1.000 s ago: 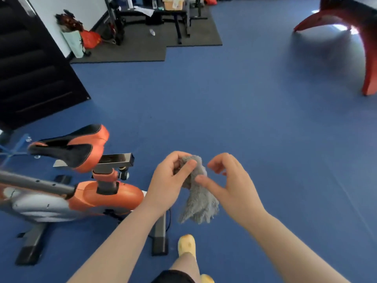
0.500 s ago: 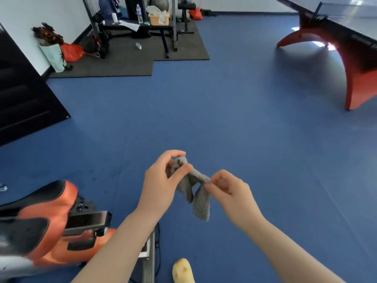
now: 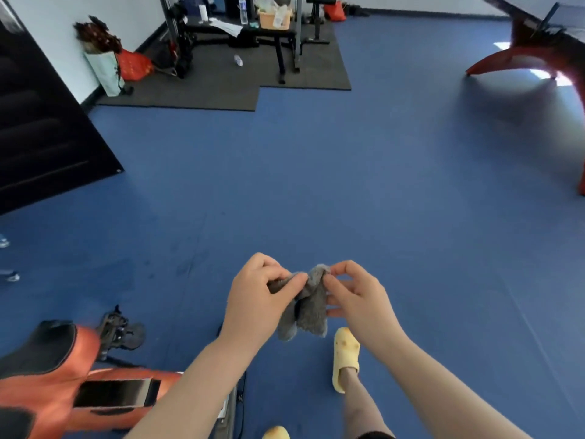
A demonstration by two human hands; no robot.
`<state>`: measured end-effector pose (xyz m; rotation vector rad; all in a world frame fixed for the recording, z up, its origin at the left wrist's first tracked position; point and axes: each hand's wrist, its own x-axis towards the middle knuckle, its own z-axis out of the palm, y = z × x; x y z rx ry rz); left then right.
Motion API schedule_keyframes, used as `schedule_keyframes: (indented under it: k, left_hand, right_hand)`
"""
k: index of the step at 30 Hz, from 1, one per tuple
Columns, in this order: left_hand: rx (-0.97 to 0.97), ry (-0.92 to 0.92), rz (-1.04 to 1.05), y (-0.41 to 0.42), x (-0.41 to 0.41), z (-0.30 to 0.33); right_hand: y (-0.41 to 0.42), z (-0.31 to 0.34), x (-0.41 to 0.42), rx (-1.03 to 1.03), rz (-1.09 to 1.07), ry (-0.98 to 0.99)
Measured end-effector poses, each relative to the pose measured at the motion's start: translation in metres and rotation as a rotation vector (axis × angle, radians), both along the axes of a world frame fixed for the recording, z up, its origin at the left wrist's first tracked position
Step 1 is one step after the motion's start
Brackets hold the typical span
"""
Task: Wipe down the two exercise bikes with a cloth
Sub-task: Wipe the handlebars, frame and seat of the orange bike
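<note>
A small grey cloth (image 3: pixel 308 304) hangs bunched between both hands in the lower middle of the head view. My left hand (image 3: pixel 258 301) pinches its left part with thumb and fingers. My right hand (image 3: pixel 357 296) pinches its top right corner. An orange and black exercise bike (image 3: pixel 57 372) fills the bottom left corner, its saddle nearest me and blurred. Only this one bike is in view. Neither hand touches the bike.
Blue floor (image 3: pixel 316 185) stretches ahead. A dark mat (image 3: pixel 228 80) at the back holds a weight bench (image 3: pixel 259 36) and clutter. A red-legged table (image 3: pixel 544 52) stands at the right. A black slanted panel (image 3: pixel 41 128) stands at the left. My yellow slipper (image 3: pixel 346 356) steps forward.
The view has lifted and shifted right, pushing the bike to the bottom left corner. My right hand has taken the cloth's corner and both hands have drawn closer together. My right foot has stepped forward.
</note>
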<state>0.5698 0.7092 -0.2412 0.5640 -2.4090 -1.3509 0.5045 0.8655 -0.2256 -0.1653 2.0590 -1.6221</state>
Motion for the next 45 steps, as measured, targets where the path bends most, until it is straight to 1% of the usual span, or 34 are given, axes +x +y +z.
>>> schedule_keyframes:
  k: [2,4,7,8,10,12,14,16,18,20,21,22,23,26,27,28,29,31,33,36,39,43,45]
  left_hand:
    - [0.010,0.030,0.069,0.003,-0.020,-0.001]
    - [0.062,0.041,0.127,0.004,-0.043,-0.001]
    - [0.092,0.048,0.231,0.005,-0.082,0.001]
    - [0.088,0.044,0.235,0.006,-0.095,0.004]
    - [0.073,-0.002,0.160,0.012,-0.120,0.008]
    - [-0.004,-0.050,0.058,0.017,-0.145,0.009]
    - [-0.093,-0.058,0.018,0.019,-0.167,0.011]
    - [-0.162,-0.108,-0.039,0.019,-0.183,0.009]
    - [-0.244,-0.237,-0.173,0.021,-0.190,0.006]
    - [-0.333,-0.326,-0.320,0.023,-0.195,0.003]
    - [-0.352,-0.345,-0.357,0.020,-0.199,0.001]
    - [-0.345,-0.340,-0.342,0.014,-0.202,-0.001]
    - [-0.301,-0.295,-0.259,0.006,-0.205,-0.003]
    - [-0.082,-0.072,0.181,-0.032,-0.215,-0.004]
    - [-0.033,-0.020,0.291,-0.050,-0.221,-0.005]
    - [0.013,0.000,0.338,-0.067,-0.227,-0.005]
    - [0.063,-0.004,0.323,-0.084,-0.233,-0.005]
    - [0.134,-0.112,0.210,-0.116,-0.249,-0.003]
    - [0.132,-0.176,0.153,-0.142,-0.262,-0.005]
    - [0.168,-0.152,0.220,-0.178,-0.276,-0.007]
    - [0.173,-0.117,0.273,-0.213,-0.283,-0.003]
    - [0.070,-0.107,0.394,-0.257,-0.294,0.011]
    - [0.014,-0.086,0.423,-0.276,-0.299,0.017]
  right_hand:
    - [-0.006,-0.002,-0.022,-0.005,0.004,-0.001]
    - [-0.011,-0.005,-0.046,-0.011,0.010,-0.005]
    - [-0.018,-0.006,-0.091,0.013,0.073,-0.010]
    - [-0.021,-0.004,-0.106,0.019,0.097,-0.011]
    - [-0.027,-0.001,-0.136,0.015,0.137,-0.014]
    - [-0.032,-0.001,-0.165,-0.018,0.153,-0.045]
    - [-0.033,0.002,-0.196,-0.106,0.183,-0.143]
    - [-0.035,0.004,-0.226,-0.153,0.222,-0.216]
    - [-0.039,0.005,-0.250,-0.124,0.262,-0.211]
    - [-0.048,0.000,-0.270,-0.053,0.329,-0.138]
    - [-0.055,-0.003,-0.279,0.003,0.360,-0.087]
    - [-0.062,-0.006,-0.287,0.053,0.383,-0.035]
    - [-0.070,-0.008,-0.296,0.088,0.408,0.017]
    - [-0.099,-0.007,-0.318,0.111,0.541,0.183]
    - [-0.110,-0.007,-0.325,0.114,0.598,0.242]
    - [-0.121,-0.007,-0.330,0.116,0.656,0.296]
    - [-0.134,-0.007,-0.336,0.115,0.714,0.338]
    - [-0.159,-0.008,-0.347,0.096,0.812,0.369]
    - [-0.186,-0.005,-0.360,0.036,0.879,0.364]
    - [-0.225,0.002,-0.383,-0.029,0.933,0.327]
    - [-0.261,0.003,-0.406,-0.027,0.897,0.349]
    - [-0.305,0.000,-0.427,0.030,0.816,0.371]
    - [-0.326,-0.004,-0.436,0.036,0.843,0.379]
